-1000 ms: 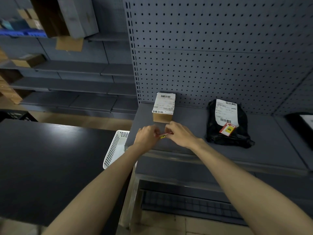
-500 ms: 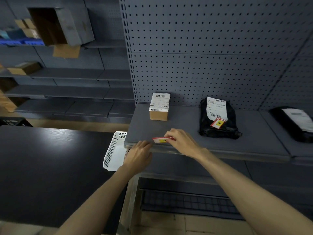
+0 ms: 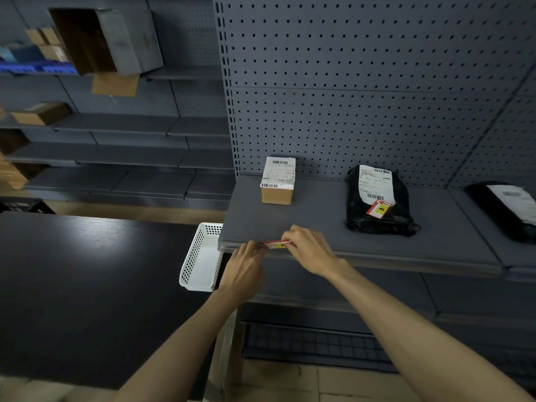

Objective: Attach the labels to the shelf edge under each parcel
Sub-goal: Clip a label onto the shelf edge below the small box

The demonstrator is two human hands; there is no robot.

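Note:
A small cardboard parcel (image 3: 278, 181) with a white shipping slip stands on the grey shelf (image 3: 324, 219). Directly below it, a red and yellow label (image 3: 277, 244) lies against the shelf's front edge (image 3: 391, 256). My left hand (image 3: 245, 268) pinches the label's left end and my right hand (image 3: 311, 250) holds its right end. To the right, a black bag parcel (image 3: 380, 204) carries a second red and yellow label (image 3: 378, 208) on top. A third black parcel (image 3: 504, 210) lies at the far right.
A white perforated basket (image 3: 200, 256) sits on the dark table (image 3: 87, 285) at the left, beside the shelf. Pegboard (image 3: 362, 97) backs the shelf. Other shelves with cardboard boxes (image 3: 40, 113) stand at the far left.
Both hands have carried the label from the shelf top in front of the cardboard parcel down to the shelf's front edge. The left hand now grips it from below.

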